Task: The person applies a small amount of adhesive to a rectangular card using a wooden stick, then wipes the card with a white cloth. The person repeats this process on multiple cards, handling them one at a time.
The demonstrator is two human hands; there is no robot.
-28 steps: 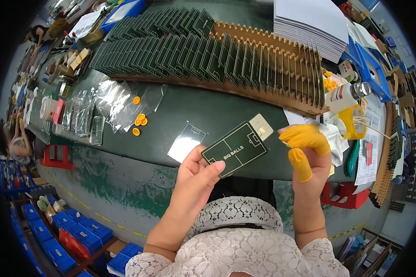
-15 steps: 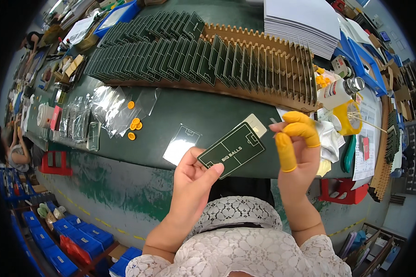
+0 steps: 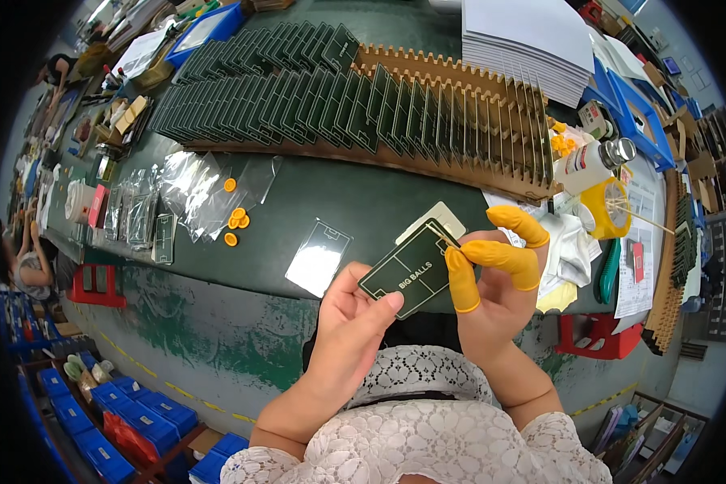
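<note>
Squarely between two hands: a dark green card (image 3: 407, 270)

It is held up in front of the near edge of the green-topped table (image 3: 363, 187), tilted, its face marked with pale pitch lines. Closed along its lower left end, the bare left hand (image 3: 348, 323) grips it with the thumb on top. At the upper right corner, the right hand (image 3: 496, 286) has thumb and forefinger pinched together; whether something thin lies between them cannot be told. Yellow finger cots (image 3: 462, 282) cover three of its digits.

Just past the card, partly hidden by it, is a cream card (image 3: 434, 216). To the left lie a glossy pitch-lined sheet (image 3: 319, 256) and small orange discs (image 3: 239, 214). Farther back, a notched wooden rack (image 3: 460, 66) holds rows of upright green cards (image 3: 290, 105), with a white paper stack (image 3: 528, 44) beyond its right end.
</note>
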